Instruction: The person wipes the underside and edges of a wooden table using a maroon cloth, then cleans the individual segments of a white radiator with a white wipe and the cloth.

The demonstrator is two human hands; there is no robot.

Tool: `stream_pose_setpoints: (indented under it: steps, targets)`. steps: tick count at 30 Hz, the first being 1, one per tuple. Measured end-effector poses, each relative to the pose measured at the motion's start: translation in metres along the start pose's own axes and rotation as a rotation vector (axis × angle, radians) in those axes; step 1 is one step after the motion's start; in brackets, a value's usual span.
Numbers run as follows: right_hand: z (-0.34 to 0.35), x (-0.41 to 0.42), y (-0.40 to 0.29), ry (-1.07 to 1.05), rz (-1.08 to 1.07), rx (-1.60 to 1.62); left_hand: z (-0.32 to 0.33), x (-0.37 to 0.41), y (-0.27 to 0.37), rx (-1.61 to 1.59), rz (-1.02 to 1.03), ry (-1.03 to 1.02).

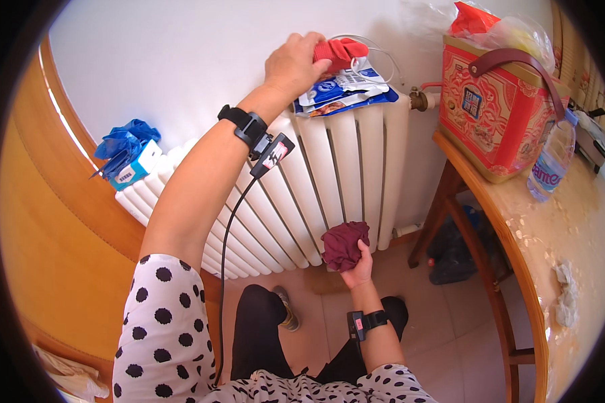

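Observation:
My left hand is closed around the near part of a red knitted cloth item, which lies over printed blue and white packets on top of a white radiator. A thin white cable loops beside and over the red item. Lower down, in front of the radiator's fins, my right hand holds a crumpled maroon cloth from below. Each wrist wears a black strap with a small device.
A blue plastic bag and a light blue box sit on the radiator's left end. At right, a wooden table bears a red gift box, a plastic bottle and crumpled tissue. A radiator valve is near the packets.

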State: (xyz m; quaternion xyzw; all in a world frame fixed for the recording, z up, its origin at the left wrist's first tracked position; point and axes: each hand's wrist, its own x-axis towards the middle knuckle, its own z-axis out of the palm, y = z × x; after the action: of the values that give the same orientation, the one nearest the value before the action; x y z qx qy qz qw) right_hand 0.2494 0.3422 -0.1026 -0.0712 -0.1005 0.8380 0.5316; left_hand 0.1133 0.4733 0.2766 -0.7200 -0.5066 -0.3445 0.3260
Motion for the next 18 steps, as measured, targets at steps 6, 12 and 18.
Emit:
stream_pose_setpoints:
  steps: [6, 12, 18]
  targets:
    - [0.007, -0.002, -0.011, -0.071, -0.027, -0.019, 0.011, -0.005, 0.0, 0.073, 0.087, -0.028]
    - [0.008, 0.002, -0.004, -0.048, -0.034, -0.029, 0.008, -0.02, -0.006, -0.014, 0.081, 0.059]
    - [0.001, 0.004, -0.01, -0.048, -0.075, -0.065, -0.012, -0.11, 0.04, -0.266, 0.39, 0.069]
